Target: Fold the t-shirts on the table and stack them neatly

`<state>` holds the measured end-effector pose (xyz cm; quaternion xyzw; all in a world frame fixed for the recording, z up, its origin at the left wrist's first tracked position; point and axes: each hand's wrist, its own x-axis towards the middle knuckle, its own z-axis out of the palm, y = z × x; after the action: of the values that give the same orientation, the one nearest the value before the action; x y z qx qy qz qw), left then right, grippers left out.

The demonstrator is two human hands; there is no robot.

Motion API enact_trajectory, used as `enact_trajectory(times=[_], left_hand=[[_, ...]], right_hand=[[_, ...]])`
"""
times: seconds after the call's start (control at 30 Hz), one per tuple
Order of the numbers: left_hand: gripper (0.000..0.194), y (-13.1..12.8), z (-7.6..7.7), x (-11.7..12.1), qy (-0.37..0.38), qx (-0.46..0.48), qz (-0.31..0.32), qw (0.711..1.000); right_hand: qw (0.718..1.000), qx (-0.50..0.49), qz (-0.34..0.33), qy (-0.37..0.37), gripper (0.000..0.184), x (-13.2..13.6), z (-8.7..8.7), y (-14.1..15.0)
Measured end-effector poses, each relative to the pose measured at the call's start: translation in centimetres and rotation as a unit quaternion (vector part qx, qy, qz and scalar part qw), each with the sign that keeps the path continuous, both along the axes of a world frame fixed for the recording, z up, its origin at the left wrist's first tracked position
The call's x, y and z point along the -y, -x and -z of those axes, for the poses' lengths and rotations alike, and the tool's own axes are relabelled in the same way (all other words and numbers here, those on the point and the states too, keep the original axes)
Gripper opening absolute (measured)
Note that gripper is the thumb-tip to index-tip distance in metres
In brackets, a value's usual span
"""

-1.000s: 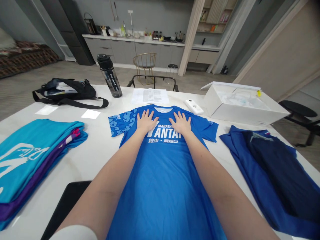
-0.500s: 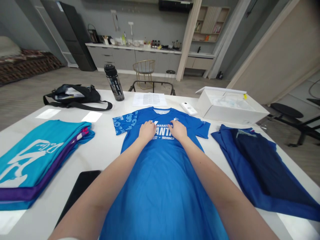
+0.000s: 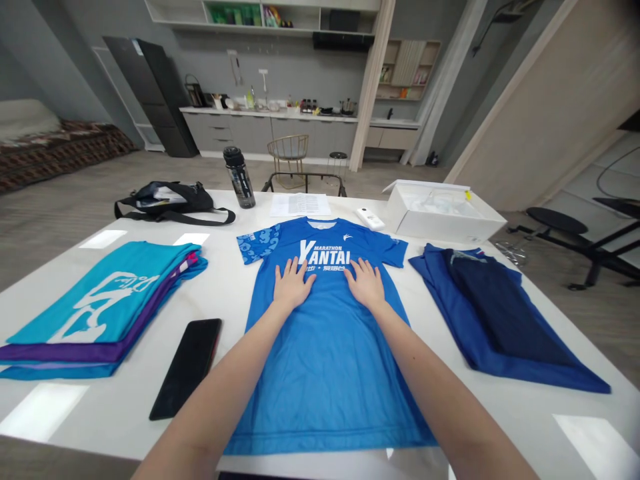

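Observation:
A bright blue T-shirt (image 3: 325,347) with white lettering lies spread flat, front up, on the white table (image 3: 235,293). My left hand (image 3: 291,285) rests palm down on its chest just below the lettering, fingers spread. My right hand (image 3: 366,284) lies flat beside it on the same shirt, fingers also apart. Neither hand holds anything.
A stack of folded teal and purple shirts (image 3: 100,310) sits at the left, a dark blue garment (image 3: 495,313) at the right. A black phone (image 3: 187,367) lies near the front edge. Behind are a black bag (image 3: 170,200), dark bottle (image 3: 239,177), paper sheet (image 3: 300,205), white remote (image 3: 371,219) and open white box (image 3: 445,213).
Both hands have slid down the shirt toward me, from over the lettering to below it. The view has pulled back, and the phone and table's front edge now show.

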<state>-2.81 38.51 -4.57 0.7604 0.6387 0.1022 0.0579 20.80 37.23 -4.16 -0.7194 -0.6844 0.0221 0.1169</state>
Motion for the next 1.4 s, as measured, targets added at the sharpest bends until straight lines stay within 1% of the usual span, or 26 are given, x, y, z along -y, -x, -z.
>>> enact_trajectory(times=[0.07,0.13,0.2,0.27,0.4,0.5,0.6,0.67,0.8,0.87,1.0,1.07,1.13,1.23,1.3,1.4], left_hand=[[0.068,0.1,-0.4,0.2,0.001,0.0,0.005,1.0],[0.065,0.0,-1.0,0.9,-0.023,0.0,0.006,1.0],[0.063,-0.2,-1.5,2.3,-0.058,-0.003,0.008,0.998],[0.062,-0.5,-1.6,4.1,-0.069,-0.006,0.013,0.998],[0.064,-0.9,-1.0,7.5,-0.009,-0.005,0.029,1.0],[0.065,-0.8,-0.8,9.1,-0.003,-0.008,0.031,0.999],[0.065,-0.1,-1.1,11.2,-0.014,-0.01,0.025,1.0],[0.066,0.6,-1.2,13.3,-0.01,-0.015,0.029,0.999],[0.065,2.8,-1.0,17.8,0.0,-0.036,0.049,0.998],[0.064,4.1,-1.0,19.4,0.005,-0.049,0.052,0.997],[0.061,6.2,-1.6,20.8,0.019,-0.062,0.078,0.995],[0.061,6.6,-2.0,21.2,0.016,-0.062,0.086,0.994],[0.061,6.5,-2.2,21.9,-0.005,-0.061,0.09,0.994],[0.061,6.1,-2.0,23.3,-0.034,-0.056,0.103,0.993],[0.062,6.0,-1.7,24.1,-0.032,-0.055,0.107,0.992],[0.063,6.4,-1.5,24.6,-0.022,-0.054,0.117,0.991]], right_hand=[[1.0,-0.005,0.0,0.022,0.065,0.5,0.1,-0.2],[0.999,-0.009,0.003,0.031,0.066,1.1,-0.2,-0.2],[1.0,-0.005,0.002,0.022,0.066,2.1,-0.6,-0.1],[1.0,0.007,-0.005,0.014,0.066,3.5,-0.8,0.1],[0.999,0.017,-0.014,0.034,0.067,6.8,-0.9,0.7],[0.999,0.012,-0.007,0.032,0.07,9.0,-1.0,0.8],[1.0,0.007,-0.005,0.024,0.07,11.1,-1.1,0.2],[0.999,0.002,-0.006,0.031,0.069,12.9,-0.9,-0.7],[0.999,0.011,-0.027,0.031,0.07,17.3,-0.2,-2.9],[0.998,0.022,-0.04,0.031,0.07,19.5,0.0,-3.7],[0.996,0.035,-0.067,0.042,0.068,22.5,-0.3,-4.6],[0.996,0.034,-0.074,0.038,0.067,23.3,-0.7,-4.6],[0.996,0.03,-0.085,0.025,0.067,23.8,-1.1,-4.3],[0.992,0.014,-0.123,0.02,0.063,24.4,-1.4,-3.3],[0.989,0.003,-0.144,0.034,0.06,24.7,-1.3,-2.8],[0.989,0.003,-0.142,0.046,0.058,25.2,-0.9,-3.0]])
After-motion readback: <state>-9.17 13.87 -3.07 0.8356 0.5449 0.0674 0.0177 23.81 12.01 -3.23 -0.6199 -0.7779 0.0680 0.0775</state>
